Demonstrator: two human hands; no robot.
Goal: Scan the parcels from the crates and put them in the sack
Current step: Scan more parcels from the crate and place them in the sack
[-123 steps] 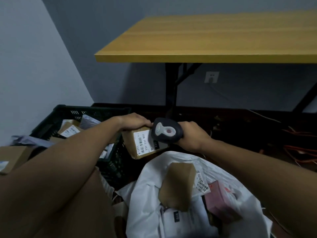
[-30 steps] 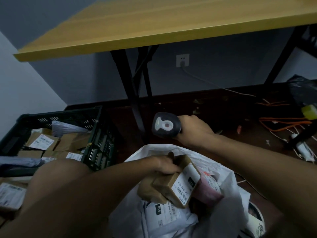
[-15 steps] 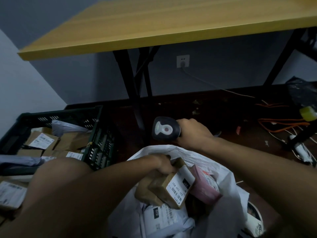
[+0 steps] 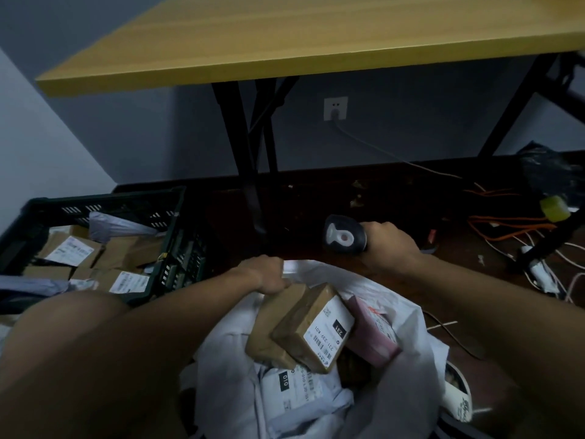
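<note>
Atop sack: parcel, "231"

A yellow wooden table on black legs stands against a grey-blue wall. A white socket holds one plugged cable. The floor is dark brown, the light dim.

Brown parcel with white barcode label lies tilted atop the pile in my white sack, mouth open; pink parcel just right of it; black crate at left holds more brown labelled parcels; black scanner above sack.
</note>
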